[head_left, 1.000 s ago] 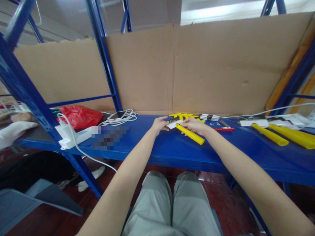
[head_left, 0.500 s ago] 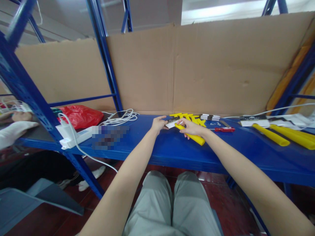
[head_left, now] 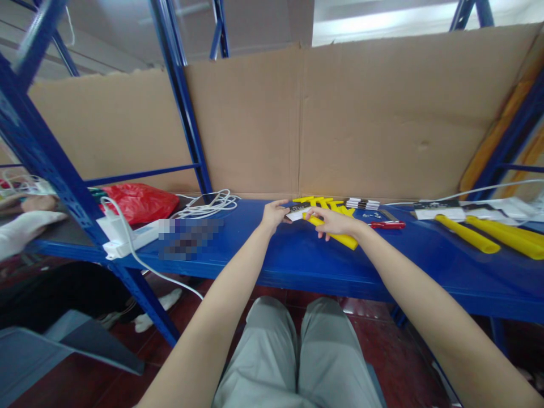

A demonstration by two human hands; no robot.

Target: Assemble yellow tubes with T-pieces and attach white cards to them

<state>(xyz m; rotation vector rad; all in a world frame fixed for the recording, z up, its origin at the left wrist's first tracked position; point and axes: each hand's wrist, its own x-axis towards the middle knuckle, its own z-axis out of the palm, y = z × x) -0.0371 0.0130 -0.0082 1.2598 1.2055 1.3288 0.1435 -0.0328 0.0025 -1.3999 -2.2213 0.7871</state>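
A: Right hand [head_left: 330,220] has moved down the yellow tube [head_left: 346,242] since a second ago, hiding its middle. Tube slants on the table [head_left: 297,255], far end at the black-and-white card [head_left: 300,214].
B: Fingers?
A: Right: half curled over tube; firmness of hold can't be told. Left hand [head_left: 274,214]: parted at card's left end, grip unclear. Small yellow pieces [head_left: 317,200] behind, partly covered.
B: Containers?
A: Red bag [head_left: 140,203], left; contents hidden.
B: Edges?
A: Tube stops short of table's front edge; cardboard [head_left: 361,124] walls the back.
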